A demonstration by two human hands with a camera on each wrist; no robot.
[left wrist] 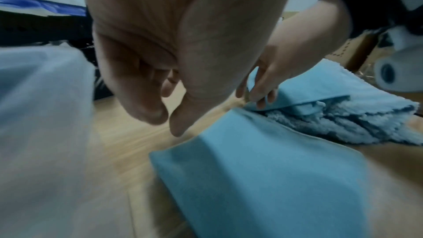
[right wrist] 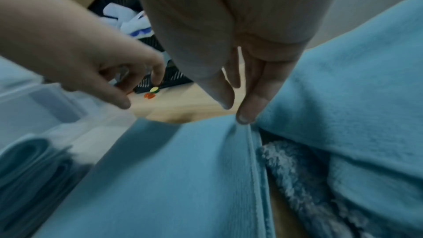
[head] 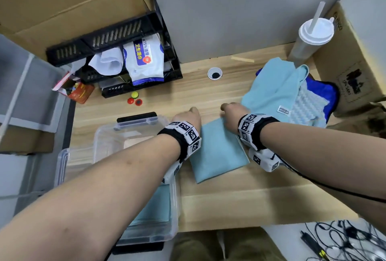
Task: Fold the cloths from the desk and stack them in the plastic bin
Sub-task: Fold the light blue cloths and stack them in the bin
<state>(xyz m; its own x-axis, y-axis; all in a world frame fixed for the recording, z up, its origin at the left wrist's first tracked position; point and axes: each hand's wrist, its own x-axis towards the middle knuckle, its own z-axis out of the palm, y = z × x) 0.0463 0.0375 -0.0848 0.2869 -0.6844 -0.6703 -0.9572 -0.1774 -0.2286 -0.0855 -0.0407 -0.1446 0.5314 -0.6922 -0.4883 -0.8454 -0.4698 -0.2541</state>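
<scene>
A folded light-blue cloth [head: 217, 150] [left wrist: 263, 178] [right wrist: 171, 178] lies flat on the wooden desk [head: 229, 204]. My left hand [head: 188, 117] [left wrist: 167, 120] hovers at its far left corner with fingers loosely curled, holding nothing. My right hand [head: 231, 112] [right wrist: 235, 109] points down with straight fingers, one fingertip [right wrist: 244, 118] touching the cloth's far right corner. A loose pile of light-blue cloths [head: 275, 89] [left wrist: 343, 115] [right wrist: 343, 97] lies just right of it. The clear plastic bin [head: 100, 141] [right wrist: 45, 100] stands to the left, with folded blue cloth [head: 154, 206] inside.
A black tray rack [head: 117, 35] with a wipes pack [head: 144, 58] stands at the back left, with small coloured discs [head: 133, 98] in front. A lidded cup with a straw [head: 311, 37], a cardboard box [head: 355, 62] and a blue cushion [head: 325, 91] crowd the right. Cables [head: 344, 242] lie below the desk's front edge.
</scene>
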